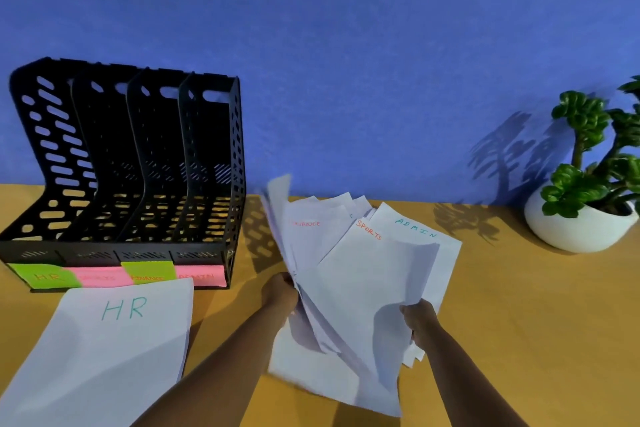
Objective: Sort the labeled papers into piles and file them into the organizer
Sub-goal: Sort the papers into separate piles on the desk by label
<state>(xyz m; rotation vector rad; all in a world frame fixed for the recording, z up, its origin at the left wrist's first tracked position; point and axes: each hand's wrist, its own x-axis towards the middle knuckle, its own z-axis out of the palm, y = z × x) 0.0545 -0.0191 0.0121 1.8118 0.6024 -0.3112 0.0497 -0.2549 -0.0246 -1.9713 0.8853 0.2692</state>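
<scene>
A loose stack of white labeled papers [349, 288] lies fanned out at the table's middle, with sheets marked FINANCE, SPORTS [369, 229] and ADMIN [415, 227] showing. My left hand [280, 291] grips several sheets at the stack's left edge and lifts them upright. My right hand [419, 320] holds the right edge of the SPORTS sheet. A separate sheet marked HR [104, 350] lies flat at the front left. The black four-slot organizer [128, 163] stands at the back left, its slots empty, with green and pink tags [117, 276] reading HR, SPORTS, FINANCE, ADMIN.
A green plant in a white pot [578, 225] stands at the back right by the blue wall [346, 45]. The yellow table [519, 322] is bare to the right of the papers.
</scene>
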